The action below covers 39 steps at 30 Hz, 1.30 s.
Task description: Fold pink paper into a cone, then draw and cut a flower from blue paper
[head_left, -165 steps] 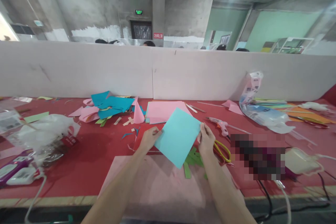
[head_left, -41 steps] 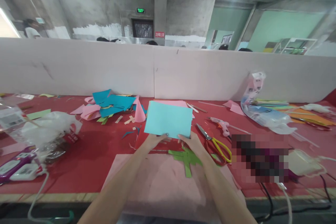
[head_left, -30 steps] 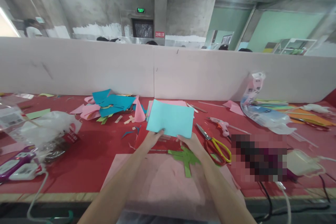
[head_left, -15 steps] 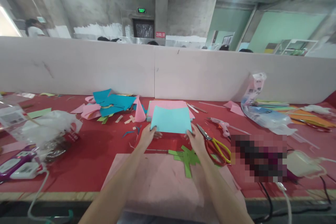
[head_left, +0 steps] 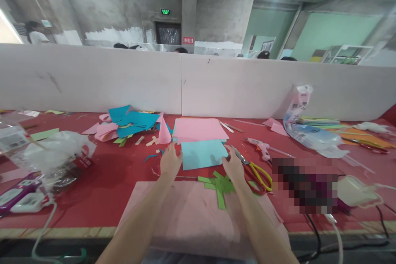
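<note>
A light blue paper sheet [head_left: 202, 154] lies flat on the red table [head_left: 108, 173], just in front of a stack of pink sheets [head_left: 199, 128]. My left hand [head_left: 170, 161] rests at the sheet's left edge with its fingers stretched out. At the right edge, my right hand [head_left: 233, 166] has its fingers spread too. Neither hand grips the sheet. Green paper strips [head_left: 220, 185] lie crossed below the sheet, between my wrists.
Yellow-handled scissors [head_left: 255, 170] and a glue gun [head_left: 261, 147] lie right of my right hand. A pink cone [head_left: 163, 132] and teal scraps [head_left: 133, 121] sit at the left back. A plastic bag [head_left: 52, 152], a large pink sheet [head_left: 192, 214], cables and a white partition [head_left: 123, 82] surround them.
The blue sheet, held up and turned by both hands earlier, has been lowered flat onto the table in front of the pink stack. Both hands have let go and opened at its edges.
</note>
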Tool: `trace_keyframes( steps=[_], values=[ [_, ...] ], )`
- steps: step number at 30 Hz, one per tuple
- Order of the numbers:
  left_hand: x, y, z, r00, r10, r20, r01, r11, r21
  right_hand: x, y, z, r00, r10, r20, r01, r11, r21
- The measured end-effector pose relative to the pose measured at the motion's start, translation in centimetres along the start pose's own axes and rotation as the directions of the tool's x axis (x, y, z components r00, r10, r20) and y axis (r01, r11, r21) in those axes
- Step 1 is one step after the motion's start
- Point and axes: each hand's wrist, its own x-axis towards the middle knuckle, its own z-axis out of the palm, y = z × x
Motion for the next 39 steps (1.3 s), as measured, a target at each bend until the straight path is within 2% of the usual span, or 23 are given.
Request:
trace_keyframes(
  steps=[2, 4, 6, 8, 10, 12, 14, 16, 17, 20, 22, 25, 29, 34, 39],
  values=[
    [0.1, -0.3, 0.1, 0.992, 0.111, -0.058, -0.109, 0.993, 0.042, 0.0, 0.0, 0.1, 1.000, 0.006, 0.014, -0.006, 1.000, -0.028],
    [0.0, -0.4, 0.7, 0.973, 0.230, 0.000, -0.229, 0.972, 0.052, -0.1, 0.0, 0.1, 1.000, -0.001, 0.027, 0.002, 0.999, -0.044],
    [-0.3, -0.4, 1.4, 0.949, 0.300, 0.100, -0.307, 0.950, 0.062, -0.2, -0.1, 0.2, 0.999, -0.027, 0.023, 0.028, 0.998, -0.061],
    [-0.5, -0.5, 2.1, 0.928, 0.318, 0.193, -0.338, 0.937, 0.084, -0.3, -0.3, 0.1, 0.997, -0.069, -0.019, 0.066, 0.992, -0.107],
    [-0.6, -0.6, 2.6, 0.911, 0.310, 0.272, -0.346, 0.933, 0.095, -0.5, -0.6, 0.0, 0.985, -0.129, -0.113, 0.108, 0.978, -0.178],
    [-0.6, -0.9, 2.8, 0.898, 0.302, 0.321, -0.347, 0.933, 0.092, -0.5, -0.9, -0.3, 0.952, -0.209, -0.223, 0.153, 0.958, -0.244],
    [-0.5, -1.1, 2.8, 0.890, 0.300, 0.344, -0.347, 0.934, 0.083, -0.5, -1.1, -0.3, 0.916, -0.292, -0.275, 0.210, 0.933, -0.293],
    [-0.3, -1.2, 2.7, 0.888, 0.294, 0.354, -0.340, 0.938, 0.073, -0.7, -1.2, -0.1, 0.907, -0.355, -0.227, 0.273, 0.905, -0.325],
    [-0.3, -1.3, 2.6, 0.887, 0.290, 0.359, -0.334, 0.940, 0.066, -0.8, -1.3, 0.1, 0.913, -0.372, -0.166, 0.304, 0.893, -0.331],
    [-0.4, -1.1, 2.4, 0.891, 0.280, 0.357, -0.319, 0.946, 0.054, -1.2, -1.5, 1.0, 0.932, -0.361, 0.041, 0.354, 0.876, -0.327],
    [-0.5, -0.8, 2.3, 0.901, 0.285, 0.327, -0.320, 0.945, 0.061, -0.8, -1.9, 1.3, 0.936, -0.342, 0.080, 0.348, 0.872, -0.346],
    [-0.8, -0.4, 2.2, 0.916, 0.301, 0.264, -0.326, 0.944, 0.054, 1.7, -2.5, 1.4, 0.946, -0.318, 0.069, 0.319, 0.864, -0.389],
    [-1.1, -0.1, 2.2, 0.916, 0.293, 0.274, -0.313, 0.949, 0.033, 8.4, -1.9, 1.3, 0.973, -0.133, 0.188, 0.208, 0.854, -0.477],
    [-1.2, -0.2, 2.3, 0.893, 0.260, 0.367, -0.305, 0.950, 0.071, 15.7, 0.9, 0.1, 0.983, -0.056, 0.177, 0.150, 0.803, -0.577],
    [-1.2, -0.3, 2.5, 0.886, 0.258, 0.386, -0.315, 0.945, 0.092, 19.5, 3.9, -1.7, 0.989, -0.011, 0.150, 0.111, 0.730, -0.674]
  ],
)
